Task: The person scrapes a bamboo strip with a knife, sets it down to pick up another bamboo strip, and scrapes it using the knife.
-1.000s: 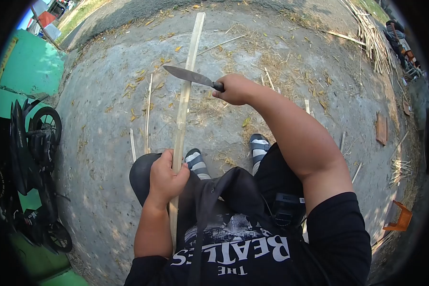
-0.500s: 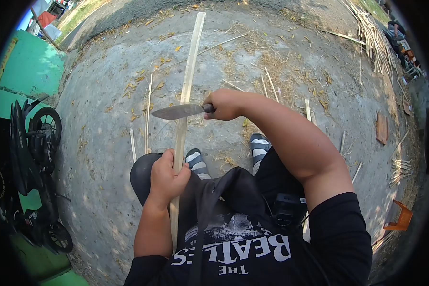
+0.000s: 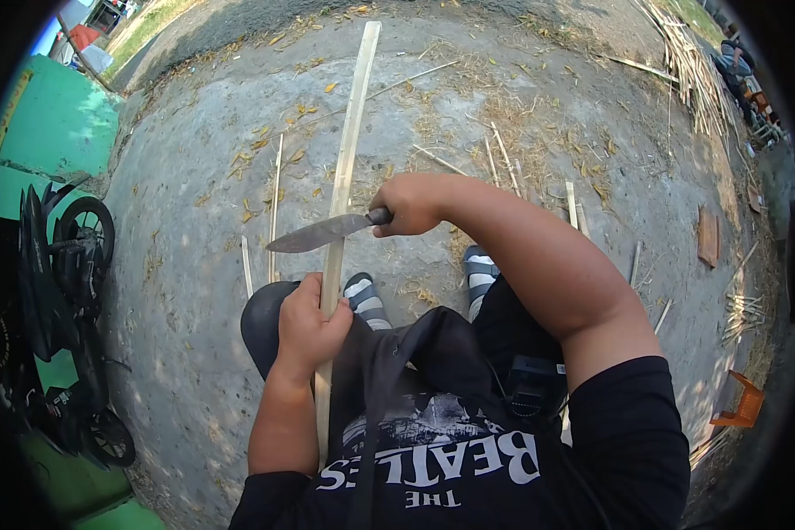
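A long pale strip, looking like split bamboo [image 3: 353, 124], runs from beside my body out over the ground in front. My left hand [image 3: 314, 322] is wrapped round its lower part, above my knee. In my right hand [image 3: 406, 203] is the dark handle of a wide-bladed knife [image 3: 314, 234]. The blade lies across the strip, a little beyond my left hand, with its tip pointing left and slightly toward me. Whether the edge bites into the strip I cannot tell.
Thin strips [image 3: 276, 203] and dry leaves lie on the concrete ground [image 3: 185, 274]. A large pile of sticks [image 3: 693, 75] is at the far right. A motorcycle [image 3: 62, 327] stands at left by a green wall [image 3: 75, 124]. An orange plastic object [image 3: 740, 402] lies at right.
My right hand has drawn the knife a little toward me along the strip, and the blade has tilted, its tip now lower. My left hand and the strip stay nearly still.
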{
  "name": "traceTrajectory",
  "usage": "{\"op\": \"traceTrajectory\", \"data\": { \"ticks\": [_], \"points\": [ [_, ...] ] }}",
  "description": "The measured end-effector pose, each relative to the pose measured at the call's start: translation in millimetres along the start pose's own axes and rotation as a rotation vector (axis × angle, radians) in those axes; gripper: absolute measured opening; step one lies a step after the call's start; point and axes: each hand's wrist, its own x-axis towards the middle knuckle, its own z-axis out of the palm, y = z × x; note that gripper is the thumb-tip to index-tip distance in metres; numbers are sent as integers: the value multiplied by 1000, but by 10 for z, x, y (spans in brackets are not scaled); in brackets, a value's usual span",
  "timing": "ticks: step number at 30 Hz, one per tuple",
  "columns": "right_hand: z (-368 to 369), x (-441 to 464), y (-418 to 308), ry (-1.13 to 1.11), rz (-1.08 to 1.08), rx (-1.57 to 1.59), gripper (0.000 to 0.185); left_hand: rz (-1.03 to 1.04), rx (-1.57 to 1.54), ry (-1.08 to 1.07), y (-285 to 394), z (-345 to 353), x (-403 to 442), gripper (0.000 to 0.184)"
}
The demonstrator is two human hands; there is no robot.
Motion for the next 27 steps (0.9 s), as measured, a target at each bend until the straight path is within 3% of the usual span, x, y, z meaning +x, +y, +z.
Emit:
{"op": "traceTrajectory", "data": {
  "ticks": [6,11,14,15,19,20,23,27],
  "points": [
    [-149,21,239,-3,145,-26,38,27,15,12,20,-5,-1,24],
    [1,-52,-118,-40,36,-126,36,112,75,60,-86,68,13,21],
    [-124,47,198,101,113,-56,36,32,39,6,0,4,4,21],
    [-229,63,257,89,240,-37,37,29,44,5,24,4,6,22],
    [-185,34,237,4,185,4,39,16,45,6,37,8,-2,25],
    [-88,11,171,65,50,-18,34,16,33,9,32,22,1,25],
    [13,-12,-111,37,8,-87,36,43,116,5,68,42,10,25],
    [-179,47,135,135,57,-35,37,57,146,5,64,51,2,25]
  ]
}}
